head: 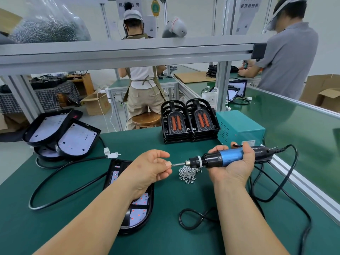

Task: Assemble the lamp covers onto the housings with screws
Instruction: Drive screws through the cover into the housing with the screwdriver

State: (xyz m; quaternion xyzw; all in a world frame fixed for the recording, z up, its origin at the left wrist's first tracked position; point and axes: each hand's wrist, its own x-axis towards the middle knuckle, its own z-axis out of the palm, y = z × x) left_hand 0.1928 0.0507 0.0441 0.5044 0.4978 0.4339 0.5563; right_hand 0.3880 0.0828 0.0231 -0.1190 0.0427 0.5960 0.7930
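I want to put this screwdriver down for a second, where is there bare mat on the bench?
Bare green mat lies between the screw pile and the stacked covers, and inside the black cable loop left of the open housing. Crowded: right of your right hand, where the screwdriver cord coils.

Bare counter [165,227] opens between the forearms. A screw pile [189,173] lies between left hand [152,168] and right hand [233,168], a lamp housing [136,214] under the left. Beyond stand lamp cover stacks [189,122] and a teal power box [241,126]; a cable loop [195,218] lies by the right forearm.
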